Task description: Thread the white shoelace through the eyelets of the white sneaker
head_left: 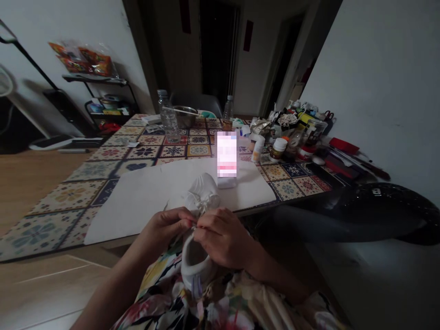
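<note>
Head view: left hand [167,228] and right hand [223,238] grips pinch shut on the laces [202,204] of a white sneaker [196,270].

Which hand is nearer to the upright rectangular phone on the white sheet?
The right hand is nearer, directly in front of the upright rectangular phone. The left hand is farther, front and left of it.

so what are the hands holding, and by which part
The left hand and right hand pinch a thin white lace where it crosses the front of a white canvas sneaker; the fingers hide the exact grip.
</note>
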{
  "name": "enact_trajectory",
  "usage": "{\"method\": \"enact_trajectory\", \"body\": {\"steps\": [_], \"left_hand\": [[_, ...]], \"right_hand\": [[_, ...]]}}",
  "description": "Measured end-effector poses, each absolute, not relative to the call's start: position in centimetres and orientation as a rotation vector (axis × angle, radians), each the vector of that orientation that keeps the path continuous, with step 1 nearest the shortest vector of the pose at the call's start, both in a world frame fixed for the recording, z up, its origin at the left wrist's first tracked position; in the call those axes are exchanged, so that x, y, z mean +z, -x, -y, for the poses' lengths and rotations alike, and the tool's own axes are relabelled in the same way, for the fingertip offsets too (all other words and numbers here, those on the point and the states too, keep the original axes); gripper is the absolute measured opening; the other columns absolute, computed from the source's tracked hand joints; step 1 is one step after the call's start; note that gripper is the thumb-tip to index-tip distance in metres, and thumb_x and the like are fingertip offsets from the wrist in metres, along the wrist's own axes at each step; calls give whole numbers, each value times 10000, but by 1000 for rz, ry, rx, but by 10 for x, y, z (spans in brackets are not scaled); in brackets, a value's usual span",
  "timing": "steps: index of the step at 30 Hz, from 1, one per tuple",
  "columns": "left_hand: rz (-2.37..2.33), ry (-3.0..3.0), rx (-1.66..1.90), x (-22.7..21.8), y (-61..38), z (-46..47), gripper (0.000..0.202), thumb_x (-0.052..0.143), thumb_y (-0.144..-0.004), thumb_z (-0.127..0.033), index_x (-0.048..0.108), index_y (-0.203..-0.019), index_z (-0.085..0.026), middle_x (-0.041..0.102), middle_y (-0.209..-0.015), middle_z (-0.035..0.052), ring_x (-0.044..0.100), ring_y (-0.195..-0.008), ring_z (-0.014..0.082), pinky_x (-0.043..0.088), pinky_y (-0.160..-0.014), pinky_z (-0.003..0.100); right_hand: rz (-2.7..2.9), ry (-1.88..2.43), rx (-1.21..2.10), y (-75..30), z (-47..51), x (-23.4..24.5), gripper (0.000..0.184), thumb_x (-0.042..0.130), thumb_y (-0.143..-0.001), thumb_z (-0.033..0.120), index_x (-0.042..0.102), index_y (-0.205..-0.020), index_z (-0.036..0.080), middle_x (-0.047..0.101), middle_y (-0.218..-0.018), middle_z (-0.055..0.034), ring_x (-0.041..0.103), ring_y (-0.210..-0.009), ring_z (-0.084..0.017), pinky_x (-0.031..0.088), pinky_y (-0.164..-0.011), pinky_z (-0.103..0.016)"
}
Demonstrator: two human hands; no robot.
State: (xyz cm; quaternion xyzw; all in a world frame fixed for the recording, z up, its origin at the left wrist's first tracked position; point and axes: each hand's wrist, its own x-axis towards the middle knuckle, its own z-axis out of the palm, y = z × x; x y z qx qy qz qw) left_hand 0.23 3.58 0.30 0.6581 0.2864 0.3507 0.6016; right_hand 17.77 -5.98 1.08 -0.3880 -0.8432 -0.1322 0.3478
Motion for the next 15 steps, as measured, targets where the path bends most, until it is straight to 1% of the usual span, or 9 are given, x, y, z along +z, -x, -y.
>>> {"method": "enact_trajectory", "body": {"steps": [2, 4, 9, 12, 15], "left_hand": [[-702, -1580, 858, 4, -3, -42, 306, 791, -667, -435, 674, -573, -168, 634, -587, 21, 548, -560, 146, 452, -544, 237], [-773, -1645, 948, 4, -5, -47, 301, 766, -681, -431, 657, -579, -169, 634, -571, 16, 553, -555, 148, 458, -554, 237], [-869, -1725, 1052, -5, -13, -51, 276, 733, -694, -414, 649, -628, -160, 633, -585, 17, 537, -549, 146, 432, -526, 228], [-874, -1723, 1058, -11, -12, -52, 263, 722, -700, -400, 644, -633, -158, 630, -594, 20, 537, -555, 149, 433, -527, 228], [-844, -1837, 1063, -10, -3, -54, 223, 712, -719, -384, 666, -666, -172, 660, -645, 38, 586, -620, 179, 482, -579, 244]], "right_hand": [[2210, 976, -219, -180, 59, 12, 68, 581, -929, 222, 648, -917, 212, 690, -1000, -44, 551, -1086, -183, 401, -960, -329], [2230, 967, -71, -181, 59, 14, 56, 635, -907, 250, 647, -858, 225, 707, -973, -18, 554, -1090, -177, 381, -984, -340], [2251, 949, 178, -186, 54, 15, 148, 756, -818, 222, 619, -765, 210, 714, -914, 3, 591, -1024, -157, 362, -1013, -348], [2272, 920, 234, -188, 55, 14, 144, 733, -844, 227, 605, -782, 206, 698, -933, 4, 589, -1018, -140, 357, -1030, -339], [2212, 1010, 159, -188, 61, 18, 76, 668, -894, 252, 609, -869, 210, 670, -1005, -23, 577, -1029, -152, 395, -997, -338]]}}
